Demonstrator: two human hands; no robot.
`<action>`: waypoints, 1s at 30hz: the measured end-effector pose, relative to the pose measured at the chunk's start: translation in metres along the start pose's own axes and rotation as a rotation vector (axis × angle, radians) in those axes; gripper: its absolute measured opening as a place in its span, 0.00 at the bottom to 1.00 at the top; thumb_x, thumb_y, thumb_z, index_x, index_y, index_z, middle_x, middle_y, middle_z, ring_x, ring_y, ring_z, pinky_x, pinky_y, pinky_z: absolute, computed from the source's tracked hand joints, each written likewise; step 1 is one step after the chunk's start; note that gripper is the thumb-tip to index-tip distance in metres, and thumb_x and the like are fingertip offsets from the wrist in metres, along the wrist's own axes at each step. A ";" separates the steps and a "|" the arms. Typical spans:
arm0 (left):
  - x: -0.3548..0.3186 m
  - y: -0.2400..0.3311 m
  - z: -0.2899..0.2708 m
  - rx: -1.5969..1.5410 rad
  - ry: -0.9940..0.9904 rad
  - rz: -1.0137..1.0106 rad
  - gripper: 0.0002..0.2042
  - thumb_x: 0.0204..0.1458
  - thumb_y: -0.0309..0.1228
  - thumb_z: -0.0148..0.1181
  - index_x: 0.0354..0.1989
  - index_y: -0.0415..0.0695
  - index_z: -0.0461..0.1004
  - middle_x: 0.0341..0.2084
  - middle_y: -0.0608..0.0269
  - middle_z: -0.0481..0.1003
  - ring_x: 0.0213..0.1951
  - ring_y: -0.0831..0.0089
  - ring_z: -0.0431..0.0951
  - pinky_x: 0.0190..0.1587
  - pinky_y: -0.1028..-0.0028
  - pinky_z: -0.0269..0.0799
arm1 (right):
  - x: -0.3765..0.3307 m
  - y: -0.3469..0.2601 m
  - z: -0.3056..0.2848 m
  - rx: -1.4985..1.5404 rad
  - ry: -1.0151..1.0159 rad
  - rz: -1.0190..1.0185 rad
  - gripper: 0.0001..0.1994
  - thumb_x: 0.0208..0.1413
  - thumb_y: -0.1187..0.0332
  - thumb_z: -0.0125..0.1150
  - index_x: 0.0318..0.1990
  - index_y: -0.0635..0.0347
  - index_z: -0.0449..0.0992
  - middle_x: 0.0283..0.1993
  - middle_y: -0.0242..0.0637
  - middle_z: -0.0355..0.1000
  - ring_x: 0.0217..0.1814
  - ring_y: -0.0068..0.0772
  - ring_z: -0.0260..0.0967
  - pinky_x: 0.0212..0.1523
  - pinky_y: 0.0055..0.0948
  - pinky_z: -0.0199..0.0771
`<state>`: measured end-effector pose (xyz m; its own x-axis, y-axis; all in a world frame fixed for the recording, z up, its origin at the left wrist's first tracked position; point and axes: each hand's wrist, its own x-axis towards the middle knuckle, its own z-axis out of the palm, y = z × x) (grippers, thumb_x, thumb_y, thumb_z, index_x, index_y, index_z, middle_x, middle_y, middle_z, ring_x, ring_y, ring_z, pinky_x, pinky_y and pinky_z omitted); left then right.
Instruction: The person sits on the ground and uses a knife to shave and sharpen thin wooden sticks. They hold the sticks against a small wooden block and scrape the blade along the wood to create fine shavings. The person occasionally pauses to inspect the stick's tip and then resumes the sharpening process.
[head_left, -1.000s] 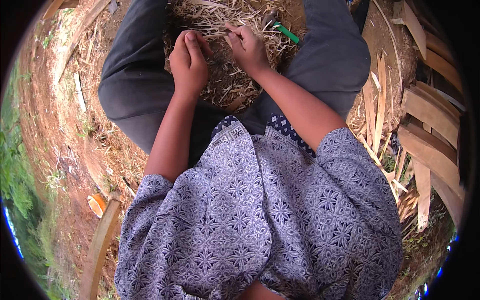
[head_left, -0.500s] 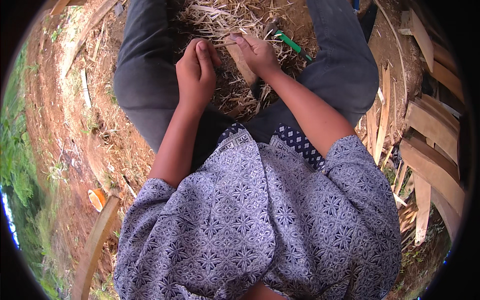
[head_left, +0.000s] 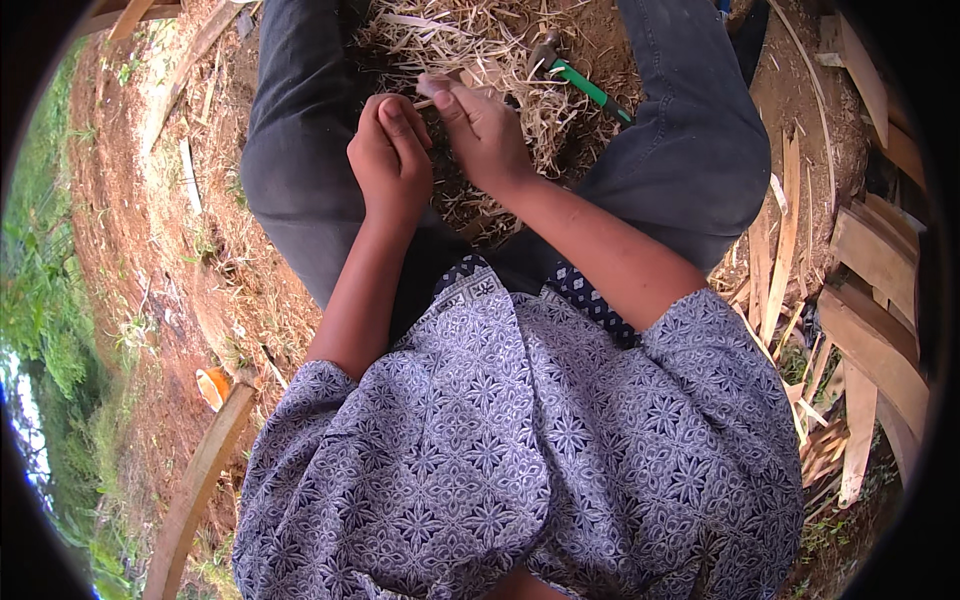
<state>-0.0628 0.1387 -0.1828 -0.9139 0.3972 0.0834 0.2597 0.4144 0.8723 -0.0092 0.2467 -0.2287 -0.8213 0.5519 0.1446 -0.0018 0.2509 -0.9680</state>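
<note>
My left hand [head_left: 392,155] is closed in a fist, the thumb on top, around a thin wooden stick [head_left: 424,103]. Its other end meets my right hand [head_left: 484,135], whose thumb and fingers are pinched together against it. Only a short length of the stick shows between the hands; the rest is hidden in the fingers. Both hands hang between my spread knees, over a heap of pale wood shavings [head_left: 440,38]. Just right of my right hand, a hammer [head_left: 592,92] with a green and black handle lies on the shavings.
Curved wooden boards [head_left: 872,335] are piled at the far right, beside long split strips [head_left: 785,235]. A curved plank [head_left: 200,490] stands at the lower left near an orange object [head_left: 213,387]. Bare soil and green plants [head_left: 45,310] lie along the left.
My right hand has moved left, close to my left hand, so less stick shows between them. It now covers most of the flat wood piece below. The whole view has shifted slightly.
</note>
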 end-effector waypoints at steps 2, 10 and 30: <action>-0.001 -0.001 0.001 -0.021 0.034 0.007 0.19 0.75 0.40 0.40 0.34 0.42 0.70 0.18 0.68 0.70 0.20 0.82 0.68 0.25 0.77 0.65 | -0.003 -0.008 0.003 0.050 -0.004 -0.034 0.21 0.73 0.58 0.47 0.50 0.66 0.82 0.48 0.53 0.81 0.53 0.50 0.80 0.53 0.40 0.80; -0.006 -0.001 0.004 -0.046 0.050 0.014 0.19 0.74 0.39 0.41 0.33 0.41 0.70 0.18 0.66 0.71 0.20 0.81 0.69 0.25 0.77 0.64 | -0.009 -0.012 0.002 0.026 0.016 -0.022 0.20 0.73 0.59 0.47 0.50 0.65 0.82 0.50 0.53 0.80 0.58 0.50 0.78 0.58 0.39 0.78; -0.004 -0.009 0.021 -0.336 0.025 -0.005 0.18 0.75 0.40 0.41 0.34 0.42 0.70 0.23 0.69 0.70 0.20 0.85 0.67 0.23 0.81 0.62 | 0.012 0.030 -0.027 -0.122 -0.132 0.319 0.18 0.72 0.60 0.50 0.49 0.67 0.82 0.48 0.55 0.80 0.55 0.49 0.80 0.52 0.39 0.79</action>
<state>-0.0548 0.1510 -0.2012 -0.9234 0.3739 0.0870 0.1419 0.1217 0.9824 -0.0036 0.2825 -0.2507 -0.8362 0.5121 -0.1960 0.3276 0.1799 -0.9275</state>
